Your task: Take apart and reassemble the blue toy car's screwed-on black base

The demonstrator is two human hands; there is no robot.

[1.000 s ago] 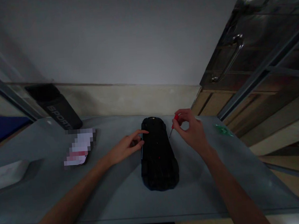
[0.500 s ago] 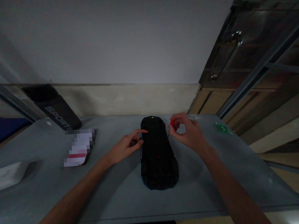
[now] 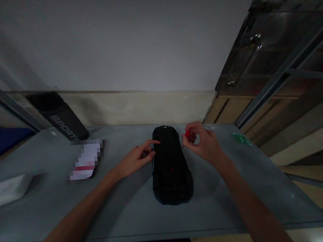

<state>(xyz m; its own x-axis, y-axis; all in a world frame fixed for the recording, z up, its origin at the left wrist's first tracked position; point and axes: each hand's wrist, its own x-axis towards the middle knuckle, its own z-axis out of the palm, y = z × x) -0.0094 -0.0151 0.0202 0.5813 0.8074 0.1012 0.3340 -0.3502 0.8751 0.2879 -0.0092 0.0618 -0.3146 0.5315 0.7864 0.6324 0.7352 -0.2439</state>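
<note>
A black toy car [image 3: 170, 161] lies upside down on the grey table, its wheels and dark underside facing up. My left hand [image 3: 135, 158] grips its left edge, the index finger laid over the underside and the thumb against the side. On the right, my right hand [image 3: 203, 142] pinches the red handle of a small screwdriver [image 3: 188, 133] between thumb and fingers. Its thin shaft points down beside the car's right edge near the far wheel. Whether the tip touches the car cannot be made out. A tiny red spot shows on the underside.
A dark bottle marked SPORT [image 3: 63, 118] stands at the back left. A phone-like object [image 3: 86, 159], blurred out, lies before it, with a white box [image 3: 8, 190] farther left. A green plastic piece [image 3: 241, 139] lies at the right. The wall [image 3: 138, 104] borders the table's back.
The red handle has shifted slightly in my right fingers, which have moved a little. My left hand and the toy car stay almost in place.
</note>
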